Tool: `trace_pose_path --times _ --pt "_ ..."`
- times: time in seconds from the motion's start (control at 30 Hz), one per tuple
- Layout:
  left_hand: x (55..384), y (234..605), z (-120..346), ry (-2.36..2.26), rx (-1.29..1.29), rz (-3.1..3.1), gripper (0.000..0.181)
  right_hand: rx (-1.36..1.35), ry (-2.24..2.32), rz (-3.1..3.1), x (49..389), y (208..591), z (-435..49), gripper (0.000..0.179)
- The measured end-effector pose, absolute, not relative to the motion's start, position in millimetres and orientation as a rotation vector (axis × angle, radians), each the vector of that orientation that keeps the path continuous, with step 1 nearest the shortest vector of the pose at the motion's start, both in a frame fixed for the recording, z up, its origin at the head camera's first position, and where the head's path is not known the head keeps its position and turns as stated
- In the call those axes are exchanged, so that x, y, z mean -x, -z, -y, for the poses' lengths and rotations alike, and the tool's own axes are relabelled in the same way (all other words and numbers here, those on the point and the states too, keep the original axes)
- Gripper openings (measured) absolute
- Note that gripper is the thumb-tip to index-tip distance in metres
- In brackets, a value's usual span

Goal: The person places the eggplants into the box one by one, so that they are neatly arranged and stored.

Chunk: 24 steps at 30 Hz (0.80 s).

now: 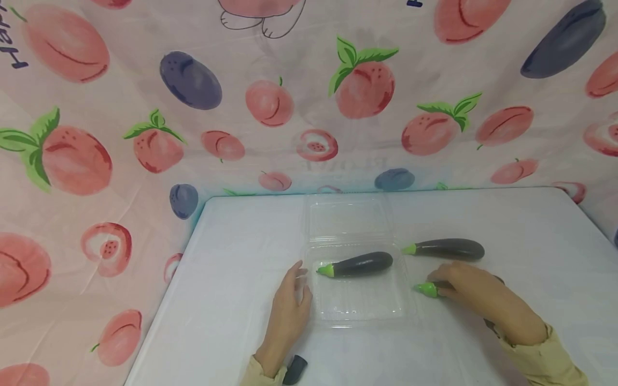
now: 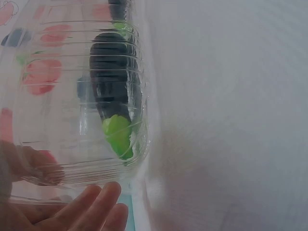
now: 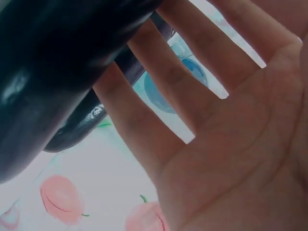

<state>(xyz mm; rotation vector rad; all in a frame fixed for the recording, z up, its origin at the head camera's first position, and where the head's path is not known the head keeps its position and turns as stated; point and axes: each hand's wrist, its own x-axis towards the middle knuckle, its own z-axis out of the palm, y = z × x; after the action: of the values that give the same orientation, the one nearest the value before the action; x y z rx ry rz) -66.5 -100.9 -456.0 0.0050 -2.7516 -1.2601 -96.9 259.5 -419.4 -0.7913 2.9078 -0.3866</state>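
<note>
A clear plastic clamshell box [image 1: 357, 311] lies with its lid folded back on the white table. One dark eggplant [image 1: 364, 265] with a green stem end rests in its base; the left wrist view shows this eggplant [image 2: 109, 72] through the ribbed wall. My left hand [image 1: 288, 308] is at the box's left side, fingers [image 2: 98, 204] loosely extended by the wall. With my right hand [image 1: 475, 287] I grip a second eggplant [image 1: 428, 289] right of the box, its green end pointing left. Fingertips are hidden behind this eggplant [image 3: 53, 67] in the right wrist view.
A third eggplant [image 1: 449, 249] lies just beyond my right hand, its green end near the box. The lid [image 1: 350, 217] extends toward the table's back edge. Fruit-printed cloth [image 1: 270, 59] hangs behind the white table [image 1: 241, 241]. A small dark object [image 1: 295, 370] is by my left wrist.
</note>
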Motion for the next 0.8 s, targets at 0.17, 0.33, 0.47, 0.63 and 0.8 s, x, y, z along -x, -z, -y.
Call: trace_pose_path --times 0.17,0.33,0.47,0.63,0.8 --pt "66 455 101 1.258 -0.006 2.752 0.048 0.796 0.355 -2.913 96 421 -262 0.019" --pt "66 455 100 1.262 -0.004 2.747 0.049 0.827 0.316 -2.929 97 420 -262 0.019" --pt "66 454 101 1.278 0.0 2.741 0.048 0.842 0.291 -2.931 97 419 -260 0.019" --pt "66 455 101 1.302 0.001 2.739 0.049 0.795 0.301 -2.927 97 415 -257 0.019" --pt "66 455 101 1.315 0.003 2.736 0.049 0.808 0.294 -2.964 96 410 -256 0.02"
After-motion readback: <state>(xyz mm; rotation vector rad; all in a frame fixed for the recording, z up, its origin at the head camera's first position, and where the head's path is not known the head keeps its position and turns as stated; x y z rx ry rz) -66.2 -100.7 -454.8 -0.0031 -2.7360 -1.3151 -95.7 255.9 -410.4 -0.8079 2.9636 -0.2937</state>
